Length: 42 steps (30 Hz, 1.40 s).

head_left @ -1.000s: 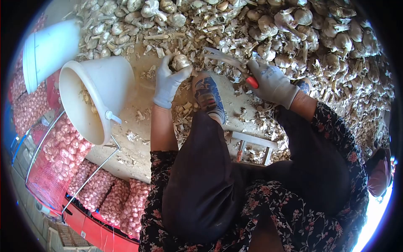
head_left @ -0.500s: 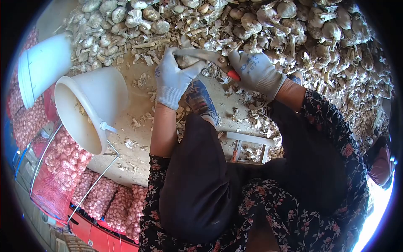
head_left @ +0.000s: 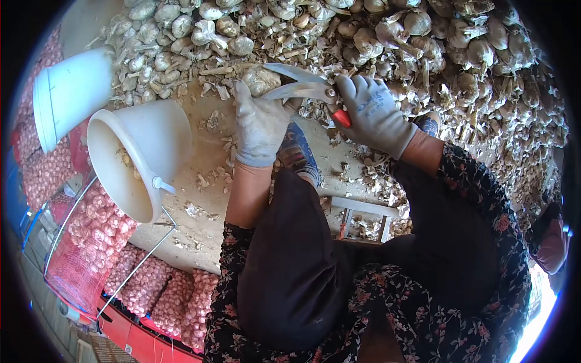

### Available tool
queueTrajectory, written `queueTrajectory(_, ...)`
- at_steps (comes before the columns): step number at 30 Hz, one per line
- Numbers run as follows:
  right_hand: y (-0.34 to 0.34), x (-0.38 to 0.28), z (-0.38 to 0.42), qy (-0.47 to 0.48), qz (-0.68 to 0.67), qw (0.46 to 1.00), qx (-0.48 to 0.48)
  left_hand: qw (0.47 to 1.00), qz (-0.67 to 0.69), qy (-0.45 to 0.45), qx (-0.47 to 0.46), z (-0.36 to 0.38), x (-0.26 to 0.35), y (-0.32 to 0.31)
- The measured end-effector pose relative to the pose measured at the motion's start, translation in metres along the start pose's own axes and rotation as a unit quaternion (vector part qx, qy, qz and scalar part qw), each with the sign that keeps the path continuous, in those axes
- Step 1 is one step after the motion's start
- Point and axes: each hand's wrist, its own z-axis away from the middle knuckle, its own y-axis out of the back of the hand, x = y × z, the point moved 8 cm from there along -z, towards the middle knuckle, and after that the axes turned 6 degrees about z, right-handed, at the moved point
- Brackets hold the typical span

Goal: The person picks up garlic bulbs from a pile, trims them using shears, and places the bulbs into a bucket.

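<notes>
My left hand [head_left: 261, 128], in a pale work glove, is closed round a garlic bulb [head_left: 261, 80], which shows above its fingers. In my gloved right hand [head_left: 372, 116] is a pair of shears [head_left: 305, 90] with a red handle, mostly covered by the palm. Its two blades are spread apart and point left, their tips reaching the right side of the bulb. Just beyond both hands lies a heap of garlic bulbs [head_left: 417, 23] with dry stalks, roots and papery skins.
A white bucket [head_left: 160, 130] lies tilted on a metal stand at left, some bulbs inside. Behind it leans another pale bucket [head_left: 75, 91]. Red mesh sacks [head_left: 97, 233] of garlic line the lower left. A small stool [head_left: 366, 207] stands between my legs, over scattered skins.
The shears' blades have spread apart. My left hand has turned, and the bulb now shows above its fingers. The view has shifted slightly.
</notes>
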Motion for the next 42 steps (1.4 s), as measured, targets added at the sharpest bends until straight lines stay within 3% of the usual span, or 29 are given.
queueTrajectory(3, -0.002, -0.004, -0.008, 0.008, 0.046, 0.999, 0.024, 0.996, -0.014, 0.081, -0.036, 0.002, -0.016, 0.001)
queueTrajectory(10, -0.023, -0.01, -0.007, 0.03, 0.115, 0.988, -0.103, 0.996, -0.053, 0.002, -0.071, 0.009, -0.009, -0.012)
queueTrajectory(13, -0.027, -0.012, -0.006, 0.05, 0.083, 0.993, -0.074, 0.997, -0.062, -0.019, -0.034, 0.006, -0.005, -0.005)
queueTrajectory(17, -0.039, 0.001, -0.002, 0.0, -0.025, 0.992, -0.127, 0.999, 0.011, 0.025, 0.033, 0.005, -0.017, 0.006)
queueTrajectory(20, -0.05, 0.016, 0.002, -0.06, -0.104, 0.978, -0.17, 0.998, -0.008, 0.049, -0.032, 0.013, -0.006, -0.004)
queueTrajectory(21, -0.052, 0.024, 0.002, -0.089, -0.142, 0.97, -0.175, 0.999, -0.041, 0.009, -0.01, 0.016, 0.021, -0.007)
queueTrajectory(23, -0.055, 0.037, 0.009, -0.113, -0.172, 0.965, -0.162, 0.968, 0.047, -0.232, 0.078, 0.051, 0.113, -0.004)
queueTrajectory(24, -0.057, 0.046, 0.016, -0.132, -0.175, 0.964, -0.148, 0.951, -0.103, -0.28, 0.083, 0.071, 0.199, 0.046)
queueTrajectory(25, -0.056, 0.054, 0.02, -0.15, -0.179, 0.963, -0.133, 0.836, -0.308, -0.384, 0.241, 0.103, 0.22, 0.004)
queueTrajectory(26, -0.052, 0.056, 0.023, -0.159, -0.187, 0.962, -0.121, 0.646, -0.484, -0.455, 0.376, 0.131, 0.234, -0.052)
queueTrajectory(27, -0.051, 0.058, 0.023, -0.156, -0.188, 0.963, -0.114, 0.643, -0.483, -0.462, 0.373, 0.13, 0.242, -0.048)
queueTrajectory(28, -0.052, 0.059, 0.023, -0.154, -0.187, 0.964, -0.112, 0.442, -0.656, -0.458, 0.405, 0.132, 0.256, -0.054)
queueTrajectory(30, -0.052, 0.055, 0.021, -0.149, -0.196, 0.962, -0.116, -0.037, -0.851, -0.353, 0.387, 0.106, 0.257, -0.063)
queueTrajectory(32, -0.053, 0.052, 0.018, -0.156, -0.199, 0.959, -0.13, 0.457, -0.767, -0.346, 0.289, 0.041, 0.235, -0.048)
queueTrajectory(33, -0.054, 0.051, 0.018, -0.161, -0.202, 0.955, -0.147, 0.481, -0.77, -0.359, 0.216, 0.01, 0.21, -0.052)
queueTrajectory(34, -0.052, 0.05, 0.017, -0.16, -0.199, 0.955, -0.149, 0.493, -0.798, -0.253, 0.236, -0.033, 0.196, -0.041)
queueTrajectory(35, -0.052, 0.049, 0.017, -0.159, -0.209, 0.951, -0.16, 0.474, -0.826, -0.217, 0.217, -0.073, 0.186, -0.021)
queueTrajectory(37, -0.049, 0.046, 0.018, -0.161, -0.219, 0.947, -0.172, 0.606, -0.761, -0.103, 0.209, -0.141, 0.171, 0.046)
queueTrajectory(38, -0.045, 0.044, 0.018, -0.159, -0.219, 0.947, -0.173, 0.607, -0.76, -0.102, 0.208, -0.142, 0.168, 0.058)
queueTrajectory(41, -0.048, 0.051, 0.019, -0.159, -0.201, 0.948, -0.188, 0.782, -0.574, -0.23, 0.079, -0.128, 0.154, 0.032)
queueTrajectory(42, -0.039, 0.05, 0.016, -0.142, -0.183, 0.96, -0.156, 0.811, -0.545, -0.203, 0.053, -0.11, 0.141, 0.019)
